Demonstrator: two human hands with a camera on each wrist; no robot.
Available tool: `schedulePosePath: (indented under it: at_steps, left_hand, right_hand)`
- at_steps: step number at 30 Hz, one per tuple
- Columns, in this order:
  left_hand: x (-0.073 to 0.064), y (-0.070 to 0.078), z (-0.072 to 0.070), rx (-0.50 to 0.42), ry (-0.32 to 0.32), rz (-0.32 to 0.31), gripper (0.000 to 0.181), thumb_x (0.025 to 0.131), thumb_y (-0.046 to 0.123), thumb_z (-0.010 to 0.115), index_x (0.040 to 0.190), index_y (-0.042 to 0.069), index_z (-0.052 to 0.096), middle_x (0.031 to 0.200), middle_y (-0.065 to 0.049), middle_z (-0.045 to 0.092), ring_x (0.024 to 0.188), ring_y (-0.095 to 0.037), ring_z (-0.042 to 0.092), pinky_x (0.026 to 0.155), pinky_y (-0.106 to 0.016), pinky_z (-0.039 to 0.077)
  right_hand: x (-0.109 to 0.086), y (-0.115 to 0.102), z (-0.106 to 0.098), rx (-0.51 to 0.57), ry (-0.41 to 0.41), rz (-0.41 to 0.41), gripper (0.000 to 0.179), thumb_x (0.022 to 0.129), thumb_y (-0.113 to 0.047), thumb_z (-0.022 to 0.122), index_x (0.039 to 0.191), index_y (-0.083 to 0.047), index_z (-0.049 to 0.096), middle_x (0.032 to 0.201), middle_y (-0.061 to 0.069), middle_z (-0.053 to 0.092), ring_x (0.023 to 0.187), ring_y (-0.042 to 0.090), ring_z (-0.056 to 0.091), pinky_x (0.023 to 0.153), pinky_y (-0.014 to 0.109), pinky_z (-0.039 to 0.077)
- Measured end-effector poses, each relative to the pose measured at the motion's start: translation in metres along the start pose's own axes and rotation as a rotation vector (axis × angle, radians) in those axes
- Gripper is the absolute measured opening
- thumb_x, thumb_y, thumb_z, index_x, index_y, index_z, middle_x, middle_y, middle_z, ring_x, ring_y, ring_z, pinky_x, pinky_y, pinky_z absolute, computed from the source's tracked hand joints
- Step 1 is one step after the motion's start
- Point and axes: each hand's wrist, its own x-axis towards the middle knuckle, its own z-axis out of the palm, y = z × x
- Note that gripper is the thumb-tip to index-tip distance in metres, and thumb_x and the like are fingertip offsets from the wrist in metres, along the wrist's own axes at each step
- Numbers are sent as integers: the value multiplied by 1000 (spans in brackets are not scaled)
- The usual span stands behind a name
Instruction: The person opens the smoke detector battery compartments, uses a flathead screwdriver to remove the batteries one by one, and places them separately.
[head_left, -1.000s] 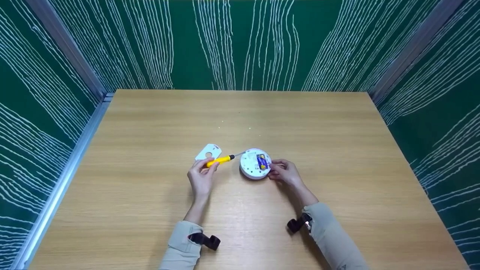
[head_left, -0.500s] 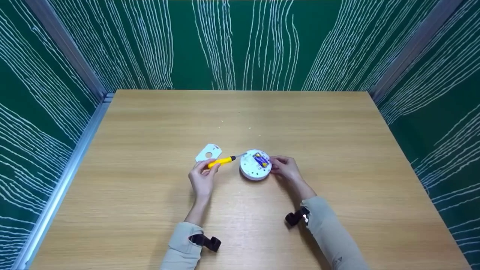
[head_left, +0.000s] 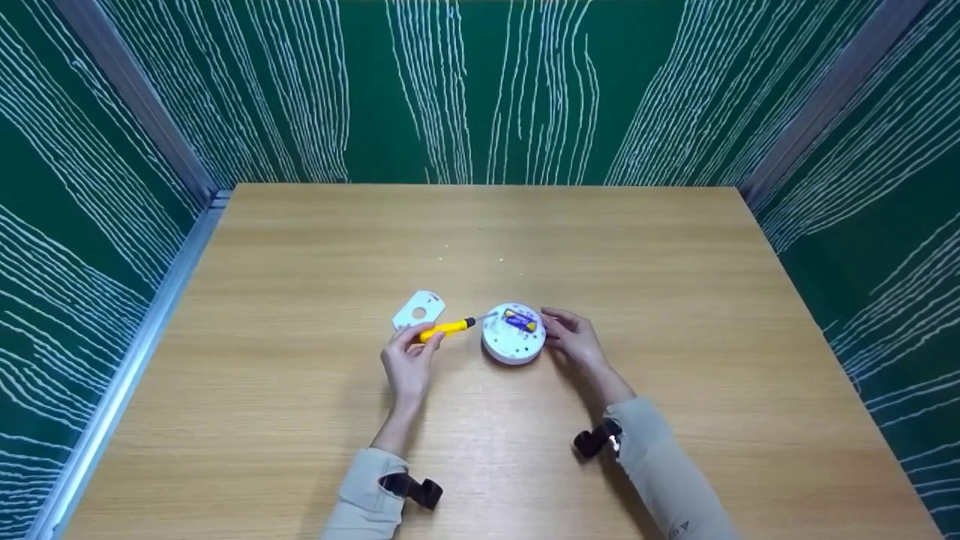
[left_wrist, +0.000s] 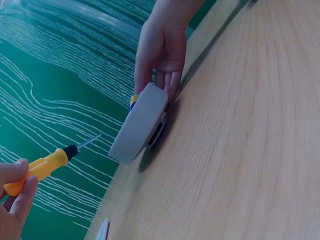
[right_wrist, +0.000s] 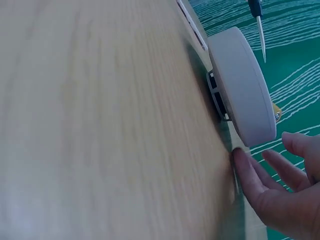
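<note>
A white round device sits on the table, with a purple-and-yellow battery on its upper face. From the left, my left hand grips the yellow handle of a screwdriver between thumb and fingers. Its metal tip is above the device's left edge, and both wrist views show it apart from the face. Beside the device's right rim is my right hand. In the right wrist view its fingers are spread and loosely bent, with a small gap to the rim. The device's underside has a dark, slotted part.
A white plate with a round hole lies left of the device, partly behind the left hand. Several tiny white specks lie farther back on the wooden table. Green walls with white lines stand around the back and sides.
The white device has turned anticlockwise in the head view, its battery swinging from upright to nearly sideways. My right fingers have come away from the rim. The screwdriver has stayed almost in place.
</note>
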Motion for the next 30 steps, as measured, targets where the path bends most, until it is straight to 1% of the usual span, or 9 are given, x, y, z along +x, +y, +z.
schedulePosePath:
  at_steps: [2, 4, 8, 11, 14, 17, 20, 25, 30]
  left_hand:
    - [-1, 6, 0, 6, -1, -2, 19, 73, -7, 66, 91, -12, 62, 88, -23, 57, 78, -29, 59, 63, -26, 52]
    - [-1, 7, 0, 4, -4, -7, 19, 73, -6, 66, 91, -12, 63, 88, -22, 57, 79, -29, 59, 63, -25, 52]
    - [3, -5, 0, 6, -15, -1, 20, 72, -4, 68, 91, -11, 63, 86, -20, 58, 78, -28, 59, 62, -24, 52]
    - [6, -16, 0, 14, -27, 10, 22, 72, -2, 69, 91, -11, 64, 85, -17, 58, 76, -26, 59, 61, -23, 52]
    - [9, -19, 1, 33, -36, 27, 22, 72, 1, 69, 91, -9, 64, 84, -15, 59, 76, -23, 58, 61, -22, 52]
    - [12, -19, 1, 59, -43, 55, 22, 72, 3, 70, 90, -7, 65, 83, -14, 59, 75, -21, 58, 60, -22, 52]
    - [15, -19, 2, 81, -51, 73, 22, 72, 4, 70, 90, -7, 65, 82, -13, 59, 73, -21, 57, 59, -22, 52]
    - [18, -16, 3, 126, -62, 75, 22, 72, 7, 71, 90, -4, 67, 83, -10, 60, 73, -18, 56, 61, -23, 52]
    - [20, -13, 5, 129, -85, 67, 20, 71, 1, 71, 89, -5, 67, 84, -14, 60, 75, -25, 56, 64, -33, 53]
  right_hand:
    - [-4, 0, 0, 2, -7, -27, 36, 90, -6, 49, 123, 8, 45, 114, 26, 52, 77, 13, 61, 72, 25, 51]
    - [-7, -1, -1, 4, -14, -47, 37, 90, -4, 49, 123, 10, 43, 111, 27, 53, 76, 13, 61, 71, 28, 51]
    - [-15, -4, -1, -37, -32, -61, 42, 88, -4, 51, 125, 11, 39, 109, 27, 52, 75, 14, 60, 71, 32, 52]
    - [-21, -6, 0, -82, -45, -42, 46, 86, -6, 54, 126, 10, 37, 109, 28, 51, 74, 16, 60, 71, 36, 52]
    - [-26, -7, 2, -103, -57, -9, 48, 85, -6, 56, 126, 8, 36, 108, 28, 51, 73, 22, 60, 70, 37, 52]
    - [-29, -7, 5, -123, -64, 27, 49, 85, -7, 58, 126, 7, 35, 103, 25, 55, 73, 24, 60, 68, 36, 52]
    - [-31, -6, 7, -123, -82, 52, 52, 84, -6, 59, 127, 6, 32, 97, 22, 57, 70, 23, 60, 67, 35, 53]
    - [-33, -4, 10, -85, -124, 67, 58, 83, -5, 60, 130, 6, 27, 89, 18, 58, 67, 21, 61, 67, 35, 53]
    - [-32, -1, 9, -51, -139, 60, 60, 82, -3, 61, 130, 6, 26, 84, 14, 57, 66, 21, 61, 67, 34, 53]
